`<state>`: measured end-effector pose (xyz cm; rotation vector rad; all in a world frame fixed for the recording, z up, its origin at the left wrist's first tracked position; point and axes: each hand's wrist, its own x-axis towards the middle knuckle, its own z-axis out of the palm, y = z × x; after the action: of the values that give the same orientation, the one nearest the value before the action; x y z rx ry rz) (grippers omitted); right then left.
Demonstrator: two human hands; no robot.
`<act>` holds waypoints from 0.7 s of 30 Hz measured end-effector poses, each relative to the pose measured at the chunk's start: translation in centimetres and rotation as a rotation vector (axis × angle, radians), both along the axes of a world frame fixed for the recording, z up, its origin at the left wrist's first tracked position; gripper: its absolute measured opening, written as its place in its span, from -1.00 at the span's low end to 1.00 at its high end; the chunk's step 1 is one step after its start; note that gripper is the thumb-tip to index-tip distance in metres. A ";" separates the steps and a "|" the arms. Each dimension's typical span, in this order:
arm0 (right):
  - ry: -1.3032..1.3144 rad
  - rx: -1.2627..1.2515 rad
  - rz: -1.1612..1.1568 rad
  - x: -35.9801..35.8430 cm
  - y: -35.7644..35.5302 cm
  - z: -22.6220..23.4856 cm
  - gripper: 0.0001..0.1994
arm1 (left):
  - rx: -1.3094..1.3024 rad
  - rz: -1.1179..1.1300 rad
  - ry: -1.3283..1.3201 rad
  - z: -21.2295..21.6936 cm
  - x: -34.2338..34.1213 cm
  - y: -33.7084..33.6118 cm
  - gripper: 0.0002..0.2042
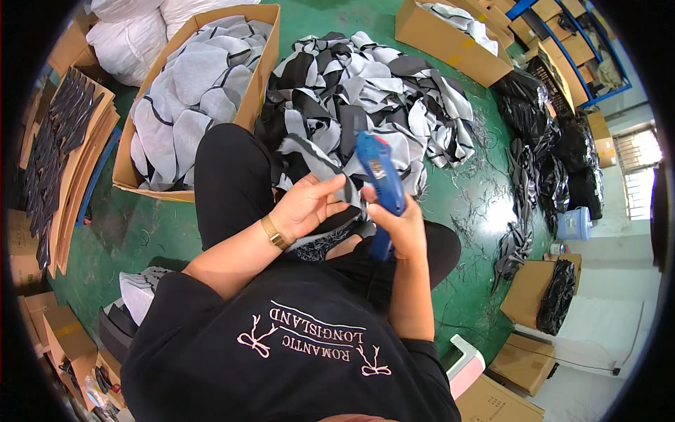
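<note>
My left hand [306,209] pinches a grey fabric piece with a black edge [318,162] between thumb and fingers. My right hand [402,225] is wrapped around a blue handheld power tool [380,169] with a red button. Its narrow front end points away from me, and that tip is too blurred to tell its exact kind. The tool is just right of the fabric; whether they touch I cannot tell. Beyond both hands a large heap of grey, white and black fabric pieces [394,91] lies on the floor.
On the left stands a cardboard box [261,91] full of similar pieces. Fabric scraps litter the green floor [485,204]. Black plastic bags [555,141] and a blue bucket [574,224] are at the right. Stacked cardboard sheets [88,155] carry dark strips at the far left.
</note>
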<state>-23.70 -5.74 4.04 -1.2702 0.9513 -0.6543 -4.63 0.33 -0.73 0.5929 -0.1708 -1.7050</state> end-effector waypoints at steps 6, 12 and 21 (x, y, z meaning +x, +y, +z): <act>0.136 -0.103 -0.037 0.8 0.6 -1.6 -0.50 | -0.124 -0.038 -0.081 2.1 -0.7 0.4 -0.74; 0.092 -0.121 -0.035 0.7 0.6 -0.5 -0.50 | -0.017 0.057 -0.299 2.8 0.3 0.1 -0.80; 0.093 0.041 -0.022 -3.9 3.3 1.0 -0.62 | -0.023 0.308 -0.332 3.2 1.0 -1.1 -0.80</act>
<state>-27.61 -2.39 5.05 -1.2639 1.0511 -0.5940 -3.68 -0.76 2.47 0.8382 -0.3174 -1.2993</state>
